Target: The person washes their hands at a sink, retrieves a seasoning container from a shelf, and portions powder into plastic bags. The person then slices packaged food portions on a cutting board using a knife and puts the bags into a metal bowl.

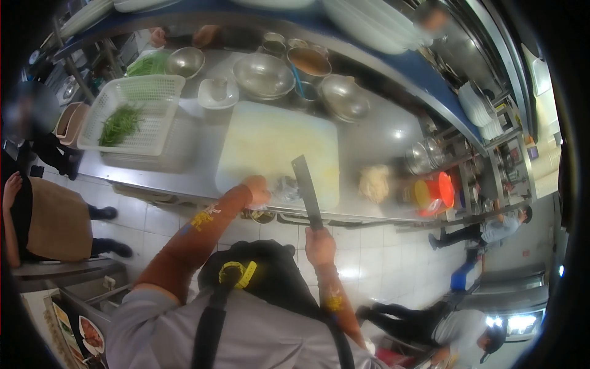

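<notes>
My right hand (320, 247) grips the handle of a cleaver (305, 184), whose dark blade points up and away over the front of the cutting board. The pale cutting board (270, 138) lies on a steel counter. My left hand (257, 189), fingers curled, is at the board's front edge; what it holds, if anything, is blurred. Just right of it lies a crumpled greyish, shiny thing (286, 188), too blurred to name. It sits between my left hand and the blade.
A white plastic basket (169, 117) holds cut greens (121, 125). Metal bowls (264, 75) and a white dish (218, 93) stand behind the board. Right are a pale lump (374, 183) and a red-and-yellow container (434, 194). Several people stand around; a plate shelf (369, 31) hangs above.
</notes>
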{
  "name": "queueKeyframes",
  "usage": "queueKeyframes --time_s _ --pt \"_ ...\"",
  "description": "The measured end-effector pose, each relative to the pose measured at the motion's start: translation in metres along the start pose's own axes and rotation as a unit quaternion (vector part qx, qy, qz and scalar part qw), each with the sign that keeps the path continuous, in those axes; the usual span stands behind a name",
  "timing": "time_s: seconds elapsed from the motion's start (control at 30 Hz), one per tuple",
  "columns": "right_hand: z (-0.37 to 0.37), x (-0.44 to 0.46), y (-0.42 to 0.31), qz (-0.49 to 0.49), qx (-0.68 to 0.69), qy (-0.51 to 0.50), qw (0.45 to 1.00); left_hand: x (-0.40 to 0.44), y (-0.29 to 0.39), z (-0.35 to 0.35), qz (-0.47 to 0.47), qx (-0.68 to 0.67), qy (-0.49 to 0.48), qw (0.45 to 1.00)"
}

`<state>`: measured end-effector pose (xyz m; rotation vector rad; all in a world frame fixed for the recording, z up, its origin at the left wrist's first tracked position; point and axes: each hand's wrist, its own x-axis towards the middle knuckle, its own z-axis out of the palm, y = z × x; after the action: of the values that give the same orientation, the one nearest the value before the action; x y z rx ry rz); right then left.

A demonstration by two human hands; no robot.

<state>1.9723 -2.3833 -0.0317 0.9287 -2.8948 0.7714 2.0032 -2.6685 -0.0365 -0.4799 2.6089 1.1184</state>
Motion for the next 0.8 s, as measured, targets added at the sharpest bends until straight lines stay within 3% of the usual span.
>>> queueKeyframes --time_s 0.1,0.23,0.33,0.43,0.5,0.6,0.67,0.73,0.8 --pt "0.014 0.001 0.016 -0.033 -0.058 -0.036 0.997 -0.001 0.002 0.002 -0.006 0.002 -0.002 1.000" --pt "-0.003 0.002 0.005 -0.017 0.003 -0.023 1.000 0.005 -0.003 0.006 0.034 0.059 0.035 0.997" --pt "0.001 0.003 -0.003 -0.049 0.013 0.020 0.998 -0.003 0.010 -0.004 -0.020 0.024 -0.019 0.999" --pt "0.014 0.000 0.010 -0.042 -0.012 -0.039 0.998 0.003 0.003 0.002 0.009 0.061 -0.033 0.998" --pt "0.003 -0.004 0.000 -0.032 -0.019 -0.035 0.999 -0.001 0.006 0.000 0.020 0.068 -0.003 0.997" --pt "0.011 -0.007 0.012 -0.051 0.017 -0.021 0.998 0.017 -0.004 0.014 0.028 0.090 -0.034 0.995" --pt "0.037 -0.008 0.036 -0.065 -0.041 -0.085 0.993 0.009 0.005 0.006 0.019 0.026 -0.025 0.999" --pt "0.037 -0.003 0.029 -0.037 -0.002 -0.119 0.992 0.016 -0.003 0.015 0.012 0.039 0.030 0.999" --pt "0.034 -0.002 0.022 -0.022 -0.044 -0.124 0.991 0.001 0.010 0.001 0.021 0.022 0.015 0.999"
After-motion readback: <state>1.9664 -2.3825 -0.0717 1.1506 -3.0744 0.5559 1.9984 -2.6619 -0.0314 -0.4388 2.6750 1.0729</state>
